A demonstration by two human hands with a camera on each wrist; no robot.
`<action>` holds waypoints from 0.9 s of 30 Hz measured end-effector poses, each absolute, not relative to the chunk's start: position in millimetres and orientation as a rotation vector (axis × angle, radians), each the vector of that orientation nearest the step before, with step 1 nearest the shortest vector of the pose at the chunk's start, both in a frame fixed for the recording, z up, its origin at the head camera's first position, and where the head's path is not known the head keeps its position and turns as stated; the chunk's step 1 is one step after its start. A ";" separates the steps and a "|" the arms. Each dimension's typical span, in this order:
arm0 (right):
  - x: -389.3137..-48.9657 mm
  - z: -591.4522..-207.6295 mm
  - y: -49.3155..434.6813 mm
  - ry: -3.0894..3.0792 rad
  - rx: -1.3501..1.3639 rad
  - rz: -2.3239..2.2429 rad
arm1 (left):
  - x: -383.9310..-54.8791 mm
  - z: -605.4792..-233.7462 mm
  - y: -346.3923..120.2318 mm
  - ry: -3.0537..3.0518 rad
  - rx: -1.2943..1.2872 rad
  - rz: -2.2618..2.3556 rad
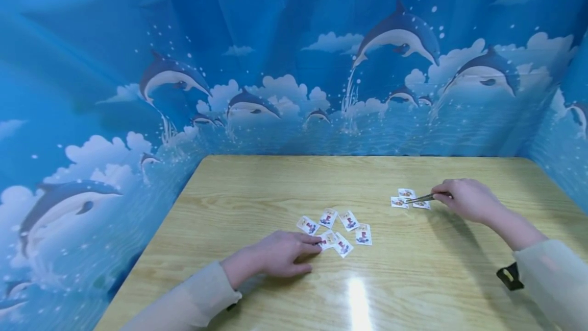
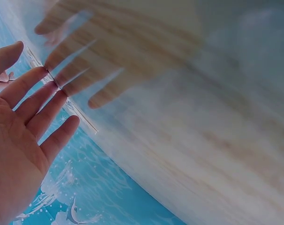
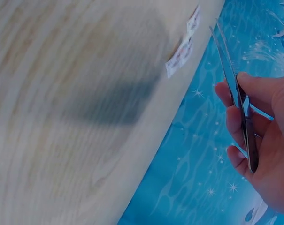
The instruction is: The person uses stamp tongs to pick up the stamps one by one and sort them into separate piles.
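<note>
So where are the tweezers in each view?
Head: right of centre, tweezers in the right hand, tips toward three cards.
Left wrist: can't make them out.
Right wrist: right of centre, tweezers upright in the picture, tips up.
Shared landmark: the blue backdrop.

In front of you stretches a pale wood-grain surface (image 1: 220,218) with rounded far corners and a bright streak of reflected light near your side. Around its middle lie six small printed cards (image 1: 363,234) in a loose ring, one partly hidden under the fingers (image 1: 309,239) of your left hand. Well apart, farther off to your right, three more picture cards (image 1: 406,193) lie close together, flat on the wood.
</note>
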State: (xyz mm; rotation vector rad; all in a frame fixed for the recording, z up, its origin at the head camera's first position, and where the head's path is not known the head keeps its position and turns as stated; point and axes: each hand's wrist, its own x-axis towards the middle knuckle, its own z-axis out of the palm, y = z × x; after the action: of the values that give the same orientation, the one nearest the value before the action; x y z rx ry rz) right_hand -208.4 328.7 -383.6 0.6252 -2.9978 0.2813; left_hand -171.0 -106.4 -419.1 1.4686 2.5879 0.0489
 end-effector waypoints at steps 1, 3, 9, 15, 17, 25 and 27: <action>-209.2 -382.4 329.2 -2.996 0.621 0.274 | -170.9 -419.2 -106.5 2.589 1.471 0.049; -210.7 -380.6 330.3 -2.995 0.613 0.256 | -170.9 -419.5 -106.6 2.591 1.471 0.050; -217.8 -378.9 328.2 -3.018 0.614 0.285 | -171.2 -419.2 -106.3 2.588 1.449 0.057; -228.3 -374.1 316.0 -3.033 0.620 0.331 | -171.8 -419.2 -105.8 2.587 1.451 0.054; -230.3 -374.5 310.4 -3.019 0.649 0.347 | -172.0 -419.4 -105.9 2.587 1.457 0.056; -226.5 -383.0 286.2 -2.982 0.761 0.451 | -173.8 -417.7 -105.0 2.571 1.442 0.060; -224.1 -384.4 280.0 -2.998 0.761 0.482 | -174.9 -415.9 -103.8 2.563 1.428 0.072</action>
State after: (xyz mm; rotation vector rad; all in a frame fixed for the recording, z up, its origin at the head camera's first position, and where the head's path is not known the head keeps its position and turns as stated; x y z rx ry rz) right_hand -224.1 280.0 -384.4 0.7612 -2.9978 0.4823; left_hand -174.9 -103.8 -415.9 1.4282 2.5629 0.0718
